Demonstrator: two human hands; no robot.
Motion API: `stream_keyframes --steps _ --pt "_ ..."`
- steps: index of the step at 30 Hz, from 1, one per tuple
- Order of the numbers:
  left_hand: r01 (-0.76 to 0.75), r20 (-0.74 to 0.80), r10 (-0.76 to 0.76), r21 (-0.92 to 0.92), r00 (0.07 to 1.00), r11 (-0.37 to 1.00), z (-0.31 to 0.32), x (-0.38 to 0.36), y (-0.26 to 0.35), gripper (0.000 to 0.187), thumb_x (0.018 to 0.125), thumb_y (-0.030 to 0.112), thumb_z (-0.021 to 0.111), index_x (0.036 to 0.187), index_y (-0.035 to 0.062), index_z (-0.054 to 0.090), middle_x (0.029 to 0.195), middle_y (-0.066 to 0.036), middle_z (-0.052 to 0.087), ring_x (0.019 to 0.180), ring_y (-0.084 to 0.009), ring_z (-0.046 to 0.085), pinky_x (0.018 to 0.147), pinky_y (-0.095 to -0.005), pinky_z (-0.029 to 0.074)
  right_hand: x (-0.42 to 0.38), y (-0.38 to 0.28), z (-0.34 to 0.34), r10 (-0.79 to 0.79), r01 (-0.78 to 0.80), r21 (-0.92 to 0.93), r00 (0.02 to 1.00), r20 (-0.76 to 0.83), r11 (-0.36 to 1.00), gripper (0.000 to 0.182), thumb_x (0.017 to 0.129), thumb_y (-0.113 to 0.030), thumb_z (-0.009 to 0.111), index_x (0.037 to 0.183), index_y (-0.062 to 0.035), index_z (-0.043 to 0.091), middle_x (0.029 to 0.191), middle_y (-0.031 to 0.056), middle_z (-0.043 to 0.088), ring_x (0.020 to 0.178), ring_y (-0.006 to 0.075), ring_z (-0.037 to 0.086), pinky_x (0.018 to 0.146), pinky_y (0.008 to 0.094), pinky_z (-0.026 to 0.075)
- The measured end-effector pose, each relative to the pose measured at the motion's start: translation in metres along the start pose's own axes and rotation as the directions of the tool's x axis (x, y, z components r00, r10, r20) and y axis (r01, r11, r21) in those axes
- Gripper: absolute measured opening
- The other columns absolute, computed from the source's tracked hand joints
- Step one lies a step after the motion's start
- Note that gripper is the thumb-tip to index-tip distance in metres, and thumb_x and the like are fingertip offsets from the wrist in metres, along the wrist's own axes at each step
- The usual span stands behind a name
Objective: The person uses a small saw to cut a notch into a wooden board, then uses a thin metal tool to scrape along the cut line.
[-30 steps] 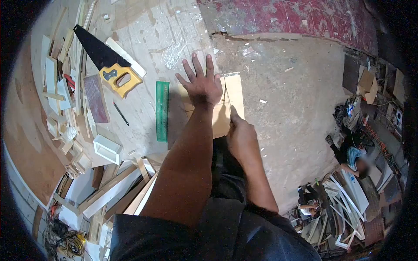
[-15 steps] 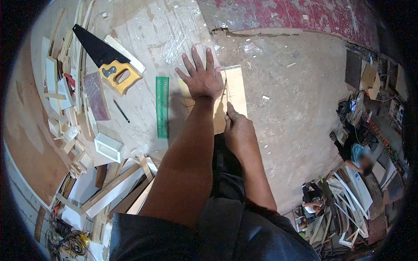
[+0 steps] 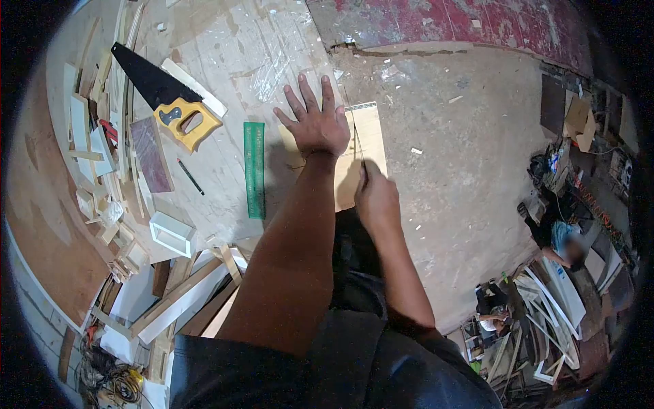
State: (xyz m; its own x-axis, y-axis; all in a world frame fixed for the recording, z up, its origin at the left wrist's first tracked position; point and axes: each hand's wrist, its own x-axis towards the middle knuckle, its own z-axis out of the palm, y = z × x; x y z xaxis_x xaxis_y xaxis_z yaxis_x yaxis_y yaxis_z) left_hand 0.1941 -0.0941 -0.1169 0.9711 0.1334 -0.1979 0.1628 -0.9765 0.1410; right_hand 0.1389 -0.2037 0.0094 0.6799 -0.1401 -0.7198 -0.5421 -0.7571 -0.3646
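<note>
L hand (image 3: 319, 129) is pressing palm-down on tan board (image 3: 371, 136), fingers spreading wide, thumb sticking out to the R; it's gripping nothing, just bearing on the board's upper L part. R hand (image 3: 378, 198) is closing in a narrow grip round the lower end of thin-bladed tool (image 3: 358, 143), handle mostly hidden in the fist. Blade is running up & slightly L from the grip, lying over the board, tip pointing twd its far edge, just R of L thumb. Board is lying under L palm & under the blade, extending beyond the R fist; its R strip is showing bare, w/ dark printed-looking marks along the top edge. Can't tell if the blade is cutting in.

Green ruler (image 3: 254, 170) is lying L of the board, apart from it, roughly parallel w/ the L edge. Farther L, yellow-handled handsaw (image 3: 187, 123) is resting w/ blade pointing up-L, next to pale wood strip (image 3: 211, 99); dark pencil/pen (image 3: 191, 177) & maroon board (image 3: 152, 153) are lying below it. White open box (image 3: 172, 234) is sitting nr wood offcuts (image 3: 184, 293). Two ppl, person in light blue (image 3: 565, 238) & person in white (image 3: 492, 322), are showing far R, well apart from both hands.
</note>
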Motion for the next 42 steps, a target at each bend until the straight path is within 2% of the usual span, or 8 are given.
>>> stream_keyframes --steps 3,12,16,23,27,34,38,42 --pt "-0.017 -0.017 0.017 -0.029 1.0 0.999 -0.001 -0.004 -0.003 0.073 0.094 0.041 0.052 0.158 0.0197 0.024 0.163 -0.024 0.006 0.147 -0.0544 0.005 0.107 -0.0785 0.005 0.052 -0.006 0.016 -0.083 0.086 0.056 0.995 -0.056 0.995 0.024 0.099 -0.019 0.047 0.112 -0.002 0.058 0.089 0.0351 0.063 0.088 0.0534 0.061 0.076 0.059 0.048" --pt "-0.037 -0.043 0.033 -0.085 0.999 0.996 0.002 -0.001 -0.004 0.073 0.093 0.037 0.052 0.158 0.0174 0.026 0.162 -0.027 0.008 0.146 -0.0571 0.007 0.105 -0.0801 0.005 -0.017 -0.009 -0.007 0.067 -0.061 -0.097 0.996 0.062 0.993 0.022 0.097 -0.014 0.044 0.11 -0.001 0.055 0.089 0.0358 0.064 0.089 0.0539 0.062 0.077 0.0598 0.047" --pt "-0.028 -0.082 0.022 -0.065 0.996 0.997 0.003 -0.001 -0.003 0.077 0.088 0.04 0.061 0.156 0.0211 0.03 0.163 -0.023 0.012 0.148 -0.0528 0.009 0.107 -0.0787 0.008 0.042 -0.006 0.018 -0.019 0.018 -0.081 1.0 -0.018 0.997 0.021 0.096 -0.013 0.044 0.11 -0.0011 0.055 0.088 0.0352 0.064 0.091 0.0534 0.063 0.079 0.0586 0.048" --pt "-0.026 -0.044 0.022 -0.091 0.999 0.996 0.002 -0.001 -0.004 0.076 0.092 0.038 0.053 0.159 0.0189 0.021 0.163 -0.026 0.007 0.147 -0.0557 0.006 0.106 -0.0794 0.005 -0.019 -0.012 -0.013 0.027 -0.014 -0.127 0.995 0.101 0.992 0.024 0.096 -0.013 0.041 0.109 0.004 0.051 0.088 0.036 0.065 0.088 0.053 0.065 0.078 0.0598 0.048" --pt "-0.035 -0.057 0.03 -0.095 0.998 0.995 0.002 -0.001 -0.003 0.076 0.091 0.037 0.053 0.158 0.019 0.023 0.163 -0.026 0.007 0.147 -0.0554 0.006 0.106 -0.079 0.005 0.043 -0.014 0.017 -0.021 0.02 -0.112 1.0 -0.008 0.994 0.023 0.095 -0.009 0.041 0.111 0.0046 0.052 0.089 0.0365 0.065 0.088 0.053 0.065 0.079 0.0596 0.049" --pt "-0.041 -0.094 0.032 -0.088 0.995 0.995 0.003 -0.001 -0.003 0.076 0.089 0.036 0.056 0.158 0.0187 0.026 0.163 -0.025 0.009 0.146 -0.0557 0.009 0.105 -0.0791 0.008 -0.016 -0.008 -0.011 0.089 -0.075 -0.128 0.991 0.103 0.989 0.025 0.097 -0.014 0.042 0.114 0.0019 0.052 0.088 0.0352 0.065 0.088 0.0522 0.066 0.077 0.0603 0.049" --pt "-0.054 -0.108 0.046 -0.075 0.993 0.996 0.002 -0.002 -0.003 0.077 0.089 0.035 0.057 0.157 0.018 0.027 0.163 -0.026 0.009 0.146 -0.0562 0.009 0.105 -0.0789 0.009 0.043 0.0 0.024 -0.051 0.049 -0.089 0.998 -0.022 0.995 0.024 0.097 -0.014 0.041 0.11 0.0026 0.052 0.088 0.0351 0.065 0.087 0.0519 0.066 0.077 0.06 0.049" --pt "-0.056 -0.109 0.049 -0.062 0.993 0.996 -0.001 -0.003 -0.002 0.077 0.087 0.035 0.059 0.156 0.0164 0.03 0.162 -0.027 0.012 0.145 -0.0568 0.012 0.105 -0.0786 0.011 0.021 -0.005 0.011 0.016 -0.013 -0.13 1.0 0.027 0.991 0.023 0.098 -0.014 0.041 0.111 0.0015 0.051 0.089 0.0344 0.066 0.086 0.0512 0.066 0.077 0.0592 0.05"
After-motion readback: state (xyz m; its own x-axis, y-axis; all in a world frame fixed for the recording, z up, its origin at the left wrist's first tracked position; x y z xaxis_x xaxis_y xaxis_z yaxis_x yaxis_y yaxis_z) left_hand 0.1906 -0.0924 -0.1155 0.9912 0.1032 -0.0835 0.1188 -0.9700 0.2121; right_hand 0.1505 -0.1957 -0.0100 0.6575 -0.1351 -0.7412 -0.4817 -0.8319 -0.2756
